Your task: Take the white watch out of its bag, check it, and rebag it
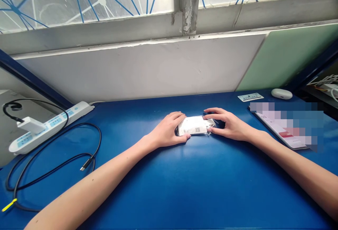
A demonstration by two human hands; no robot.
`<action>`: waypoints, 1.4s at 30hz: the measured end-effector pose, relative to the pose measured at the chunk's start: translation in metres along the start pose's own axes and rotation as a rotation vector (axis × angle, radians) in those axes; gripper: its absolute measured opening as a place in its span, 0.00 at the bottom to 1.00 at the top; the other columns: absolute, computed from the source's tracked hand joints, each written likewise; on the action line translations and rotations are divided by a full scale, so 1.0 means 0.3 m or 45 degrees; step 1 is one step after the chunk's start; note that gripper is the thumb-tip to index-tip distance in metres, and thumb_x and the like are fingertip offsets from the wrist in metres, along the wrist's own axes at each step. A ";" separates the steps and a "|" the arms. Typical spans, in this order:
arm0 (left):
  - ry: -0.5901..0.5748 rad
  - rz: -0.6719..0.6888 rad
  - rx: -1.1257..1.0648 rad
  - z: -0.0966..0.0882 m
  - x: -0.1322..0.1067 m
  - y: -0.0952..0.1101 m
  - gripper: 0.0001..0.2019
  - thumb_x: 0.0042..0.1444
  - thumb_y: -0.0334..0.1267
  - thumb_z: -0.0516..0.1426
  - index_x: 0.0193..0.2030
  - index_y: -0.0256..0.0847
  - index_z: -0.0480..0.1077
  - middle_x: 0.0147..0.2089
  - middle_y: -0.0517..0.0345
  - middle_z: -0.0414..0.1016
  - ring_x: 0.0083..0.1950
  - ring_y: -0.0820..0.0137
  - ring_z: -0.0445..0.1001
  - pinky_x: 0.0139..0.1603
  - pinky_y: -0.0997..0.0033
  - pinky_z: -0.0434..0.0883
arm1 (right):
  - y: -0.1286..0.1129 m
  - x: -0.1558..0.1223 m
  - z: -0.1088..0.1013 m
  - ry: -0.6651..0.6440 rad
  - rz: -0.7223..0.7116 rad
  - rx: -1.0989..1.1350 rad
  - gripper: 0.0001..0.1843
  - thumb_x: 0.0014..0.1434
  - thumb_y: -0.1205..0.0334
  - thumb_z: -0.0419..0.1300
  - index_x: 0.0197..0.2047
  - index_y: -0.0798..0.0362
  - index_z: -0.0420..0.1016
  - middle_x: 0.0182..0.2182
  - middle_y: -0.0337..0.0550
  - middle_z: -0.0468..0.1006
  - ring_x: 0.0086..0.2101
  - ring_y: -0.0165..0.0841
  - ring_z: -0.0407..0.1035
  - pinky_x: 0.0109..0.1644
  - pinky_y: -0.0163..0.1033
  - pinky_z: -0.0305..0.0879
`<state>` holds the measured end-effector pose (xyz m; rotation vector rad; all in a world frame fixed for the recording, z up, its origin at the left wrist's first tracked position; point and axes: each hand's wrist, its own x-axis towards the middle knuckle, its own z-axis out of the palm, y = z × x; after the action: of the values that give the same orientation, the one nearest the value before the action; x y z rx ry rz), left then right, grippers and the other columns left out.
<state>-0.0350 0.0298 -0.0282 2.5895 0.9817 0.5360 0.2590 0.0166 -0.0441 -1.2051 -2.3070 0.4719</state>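
Observation:
A small clear plastic packet with a white printed label (193, 125) lies flat on the blue table (169, 184), near its middle. My left hand (169, 131) holds the packet's left end, fingers curled over its top edge and thumb under its lower edge. My right hand (227, 124) pinches the packet's right end with its fingertips, the other fingers spread above it. What is inside the packet is hidden by the label and my fingers.
A white power strip (50, 126) with a white charger (31, 124) lies at the left, its black cable (55, 166) looping over the table. A white earbud case (281, 93) and a small white card (250, 97) sit back right. A blurred flat device (285, 131) lies at right.

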 end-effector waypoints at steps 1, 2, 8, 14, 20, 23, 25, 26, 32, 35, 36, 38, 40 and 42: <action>-0.001 0.000 0.006 0.000 0.000 0.000 0.28 0.55 0.50 0.63 0.59 0.38 0.68 0.63 0.41 0.69 0.67 0.48 0.65 0.66 0.49 0.66 | 0.001 0.000 0.002 -0.007 0.004 -0.005 0.25 0.60 0.46 0.63 0.57 0.46 0.76 0.61 0.52 0.71 0.59 0.49 0.67 0.62 0.55 0.67; -0.004 -0.001 0.011 0.000 0.000 0.000 0.28 0.55 0.50 0.63 0.59 0.38 0.68 0.63 0.40 0.69 0.67 0.48 0.64 0.67 0.49 0.65 | 0.001 0.000 0.001 -0.018 0.006 -0.008 0.25 0.59 0.46 0.63 0.57 0.45 0.76 0.61 0.52 0.71 0.60 0.50 0.67 0.62 0.55 0.67; -0.021 -0.002 0.029 -0.003 0.002 0.002 0.28 0.55 0.50 0.63 0.59 0.39 0.67 0.63 0.41 0.69 0.67 0.48 0.64 0.67 0.49 0.65 | 0.003 0.004 -0.039 -0.089 0.050 -0.028 0.22 0.58 0.45 0.63 0.53 0.44 0.78 0.61 0.50 0.71 0.59 0.50 0.67 0.60 0.55 0.68; -0.019 0.013 0.039 -0.001 0.004 0.001 0.28 0.55 0.50 0.63 0.59 0.36 0.68 0.63 0.39 0.68 0.67 0.48 0.65 0.66 0.50 0.65 | 0.023 0.000 -0.069 -0.103 0.054 -0.040 0.19 0.56 0.47 0.64 0.49 0.44 0.79 0.59 0.50 0.74 0.58 0.51 0.69 0.59 0.55 0.69; -0.004 0.026 0.038 -0.003 0.004 0.001 0.29 0.55 0.49 0.63 0.59 0.35 0.68 0.63 0.37 0.68 0.66 0.48 0.65 0.66 0.49 0.66 | 0.010 0.000 -0.028 -0.035 -0.078 -0.114 0.20 0.60 0.48 0.62 0.52 0.47 0.77 0.60 0.54 0.72 0.58 0.51 0.68 0.59 0.55 0.69; 0.017 0.029 0.022 -0.001 0.003 0.001 0.29 0.54 0.48 0.63 0.58 0.35 0.68 0.62 0.37 0.69 0.66 0.48 0.66 0.65 0.49 0.66 | 0.000 0.003 -0.012 -0.007 -0.130 -0.136 0.19 0.63 0.49 0.59 0.53 0.49 0.76 0.60 0.55 0.72 0.58 0.50 0.68 0.58 0.55 0.70; 0.019 0.029 0.032 0.001 0.003 0.001 0.28 0.53 0.48 0.63 0.58 0.35 0.69 0.62 0.38 0.70 0.66 0.48 0.66 0.65 0.49 0.66 | 0.002 0.005 -0.012 -0.014 -0.154 -0.167 0.18 0.65 0.50 0.57 0.53 0.49 0.75 0.58 0.55 0.74 0.56 0.49 0.70 0.56 0.54 0.71; 0.018 0.025 0.043 0.002 0.002 0.002 0.28 0.53 0.48 0.63 0.57 0.35 0.69 0.62 0.37 0.70 0.65 0.48 0.66 0.65 0.50 0.67 | 0.006 0.005 -0.016 -0.013 -0.163 -0.189 0.18 0.66 0.50 0.56 0.54 0.50 0.75 0.56 0.55 0.75 0.54 0.48 0.71 0.56 0.54 0.71; 0.023 -0.024 0.080 0.000 0.002 0.008 0.27 0.53 0.47 0.62 0.57 0.33 0.70 0.62 0.36 0.70 0.65 0.47 0.68 0.64 0.50 0.67 | 0.051 0.003 -0.066 0.046 -0.145 -0.326 0.17 0.69 0.51 0.52 0.53 0.50 0.71 0.50 0.55 0.77 0.49 0.47 0.73 0.51 0.52 0.71; 0.002 -0.005 0.093 -0.002 0.003 0.004 0.29 0.53 0.49 0.62 0.57 0.32 0.69 0.63 0.35 0.69 0.65 0.46 0.67 0.64 0.48 0.67 | 0.062 0.002 -0.087 0.147 -0.076 -0.311 0.17 0.69 0.51 0.51 0.53 0.51 0.70 0.49 0.54 0.77 0.48 0.46 0.73 0.51 0.51 0.70; -0.003 0.009 0.095 -0.003 0.002 0.002 0.29 0.53 0.49 0.62 0.58 0.32 0.69 0.63 0.35 0.69 0.66 0.46 0.67 0.65 0.49 0.66 | 0.062 0.002 -0.091 0.192 -0.047 -0.301 0.17 0.69 0.50 0.51 0.53 0.51 0.70 0.48 0.54 0.77 0.47 0.46 0.73 0.50 0.50 0.70; -0.007 0.036 0.090 -0.003 0.001 -0.001 0.30 0.54 0.49 0.62 0.59 0.32 0.68 0.63 0.35 0.69 0.66 0.46 0.66 0.65 0.50 0.65 | 0.059 0.003 -0.093 0.282 0.005 -0.284 0.17 0.69 0.50 0.50 0.54 0.50 0.69 0.47 0.53 0.77 0.45 0.46 0.74 0.49 0.49 0.70; -0.010 0.044 0.084 -0.003 0.000 -0.002 0.31 0.54 0.49 0.61 0.61 0.31 0.67 0.64 0.35 0.68 0.67 0.47 0.65 0.67 0.50 0.64 | 0.054 0.004 -0.090 0.343 0.035 -0.267 0.18 0.70 0.50 0.49 0.54 0.50 0.69 0.46 0.53 0.77 0.44 0.45 0.74 0.48 0.49 0.70; -0.023 0.027 0.076 -0.003 -0.001 -0.001 0.34 0.55 0.50 0.61 0.64 0.30 0.64 0.66 0.33 0.66 0.68 0.46 0.63 0.68 0.48 0.62 | 0.047 0.006 -0.083 0.361 0.029 -0.243 0.18 0.70 0.50 0.49 0.54 0.50 0.70 0.46 0.53 0.77 0.44 0.45 0.74 0.48 0.49 0.70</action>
<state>-0.0359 0.0301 -0.0276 2.6553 0.9797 0.4954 0.2818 0.0277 -0.0304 -1.2956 -2.1311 0.0800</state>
